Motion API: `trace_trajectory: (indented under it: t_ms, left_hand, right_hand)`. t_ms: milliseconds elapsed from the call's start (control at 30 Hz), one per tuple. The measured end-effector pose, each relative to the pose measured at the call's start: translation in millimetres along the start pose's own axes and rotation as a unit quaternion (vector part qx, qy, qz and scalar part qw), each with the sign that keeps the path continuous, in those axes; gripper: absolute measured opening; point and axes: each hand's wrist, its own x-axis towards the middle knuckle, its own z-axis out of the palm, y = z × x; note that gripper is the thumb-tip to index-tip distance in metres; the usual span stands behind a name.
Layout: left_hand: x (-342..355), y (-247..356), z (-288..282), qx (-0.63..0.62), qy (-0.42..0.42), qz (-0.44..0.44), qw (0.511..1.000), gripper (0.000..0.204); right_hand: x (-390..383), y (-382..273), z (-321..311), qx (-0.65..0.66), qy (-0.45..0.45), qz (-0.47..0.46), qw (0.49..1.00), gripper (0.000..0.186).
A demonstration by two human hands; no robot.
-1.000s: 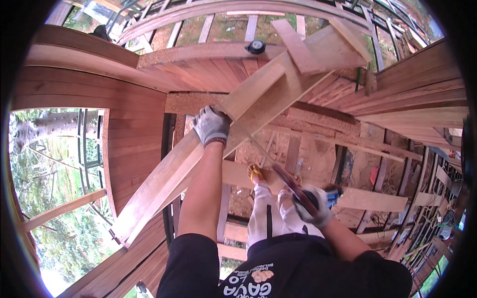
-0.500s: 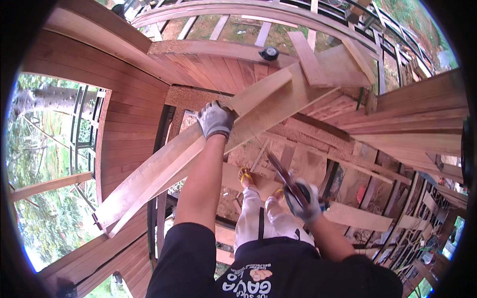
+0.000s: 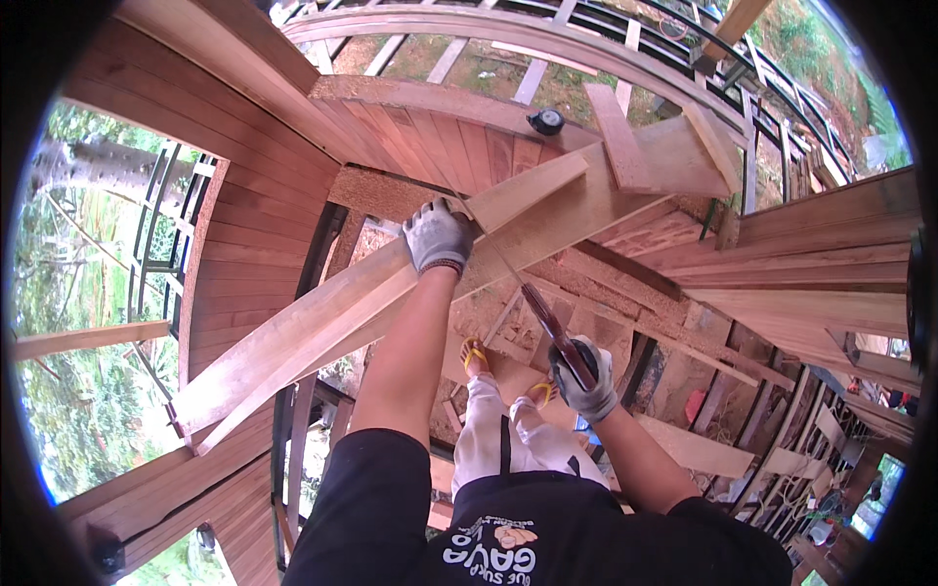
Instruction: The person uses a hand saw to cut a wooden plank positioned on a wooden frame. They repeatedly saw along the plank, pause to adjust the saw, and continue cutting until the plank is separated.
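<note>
A pale wooden plank [image 3: 293, 327] lies slantwise on top of a wider board [image 3: 625, 200]. My left hand [image 3: 438, 237], in a grey-white glove, grips the plank near its middle with the fingers over the far edge. Close beside those fingers, the thin blade of a handsaw [image 3: 559, 332] crosses the plank. Its long dark brown handle points back toward me. My right hand [image 3: 584, 379], also gloved, is closed around the lower part of that handle. Where the blade meets the wood, I cannot make out how deep a cut is.
A black tape measure [image 3: 546, 122] rests on the curved wooden ledge ahead. Short boards [image 3: 618, 137] lie on the wide board at right. Slatted timber walls [image 3: 254, 264] stand around me. Below are floor beams, sawdust and my sandalled feet [image 3: 476, 358].
My right hand and the saw have moved forward, closer to the plank and my left hand. My left hand keeps its hold on the plank. The whole view has shifted slightly.
</note>
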Motion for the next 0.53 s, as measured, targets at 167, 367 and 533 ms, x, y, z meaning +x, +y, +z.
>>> trace_trajectory:
  t_ms: [167, 367, 533]
  left_hand:
    - [-5, -8, 2, -0.075, 0.085, 0.07, 0.991, 0.032]
    - [-42, -31, -15, -0.057, 0.123, 0.239, 0.962, 0.045]
    - [-44, -13, -41, -0.007, -0.063, 0.322, 0.945, 0.037]
  right_hand:
    - [-4, -8, 10, -0.003, 0.008, 0.044, 0.999, 0.019]
    - [-14, -2, 20, -0.106, 0.087, 0.02, 0.99, 0.026]
    - [-35, 10, 32, 0.071, 0.022, 0.162, 0.984, 0.031]
